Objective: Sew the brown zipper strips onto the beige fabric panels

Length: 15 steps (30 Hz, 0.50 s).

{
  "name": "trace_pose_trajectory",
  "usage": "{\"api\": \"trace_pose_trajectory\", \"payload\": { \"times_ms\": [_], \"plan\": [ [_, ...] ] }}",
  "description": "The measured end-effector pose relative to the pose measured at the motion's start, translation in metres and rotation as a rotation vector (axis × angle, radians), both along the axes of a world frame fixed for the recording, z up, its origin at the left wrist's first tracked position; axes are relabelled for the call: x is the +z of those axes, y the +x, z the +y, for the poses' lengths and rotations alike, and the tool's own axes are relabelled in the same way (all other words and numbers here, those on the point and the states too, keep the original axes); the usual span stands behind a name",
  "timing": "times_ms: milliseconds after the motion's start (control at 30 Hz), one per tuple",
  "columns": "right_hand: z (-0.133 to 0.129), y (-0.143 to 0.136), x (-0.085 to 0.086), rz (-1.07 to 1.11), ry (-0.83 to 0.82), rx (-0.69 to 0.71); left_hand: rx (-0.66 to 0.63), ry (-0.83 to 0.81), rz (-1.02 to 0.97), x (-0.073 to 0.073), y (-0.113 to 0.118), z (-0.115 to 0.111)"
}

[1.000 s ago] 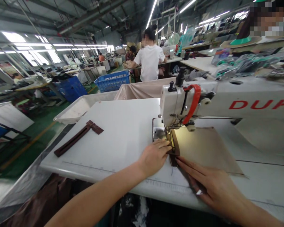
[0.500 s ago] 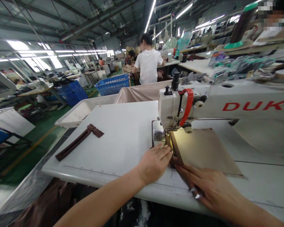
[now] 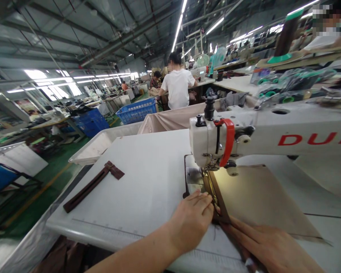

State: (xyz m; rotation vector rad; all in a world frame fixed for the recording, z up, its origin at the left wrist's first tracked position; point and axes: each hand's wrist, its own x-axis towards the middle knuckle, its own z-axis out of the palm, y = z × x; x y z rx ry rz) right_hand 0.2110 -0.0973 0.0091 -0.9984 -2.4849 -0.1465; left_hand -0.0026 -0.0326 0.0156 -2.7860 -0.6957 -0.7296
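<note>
A brass-toothed zipper (image 3: 212, 189) in a dark brown strip lies under the needle area of the sewing machine (image 3: 207, 142), along the left edge of a beige-brown fabric panel (image 3: 252, 201). My left hand (image 3: 193, 220) rests flat, fingers together and extended, on the zipper's left side just in front of the presser foot. My right hand (image 3: 264, 242) is at the near end of the zipper, its fingers along a brown strip that runs down below them; its thumb is mostly hidden. Something small and shiny (image 3: 248, 262) shows beneath that hand.
Another brown zipper strip (image 3: 88, 189) lies at the left of the white table (image 3: 147, 178). Behind it stand a white bin (image 3: 88, 146), pink-beige cloth (image 3: 165, 119) and a blue basket (image 3: 138, 110). A person in a white shirt (image 3: 177, 89) sits beyond, facing away.
The view has tilted and moved slightly, so the table and machine sit lower in it. Both hands stay at the zipper, the left pressing flat and the right at its near end.
</note>
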Motion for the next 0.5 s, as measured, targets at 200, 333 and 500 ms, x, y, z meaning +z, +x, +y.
{"api": "trace_pose_trajectory", "payload": {
  "times_ms": [200,333,500],
  "plan": [
    [0.008,-0.003,0.002,0.037,-0.015,0.007,0.002,-0.003,0.095,0.008,0.002,0.006],
    [0.016,-0.003,0.005,0.062,-0.032,0.004,-0.009,0.014,0.064,0.011,0.005,0.016],
    [0.029,0.000,0.008,0.067,-0.108,0.016,-0.026,-0.020,0.018,0.013,0.007,0.031]
  ]
}}
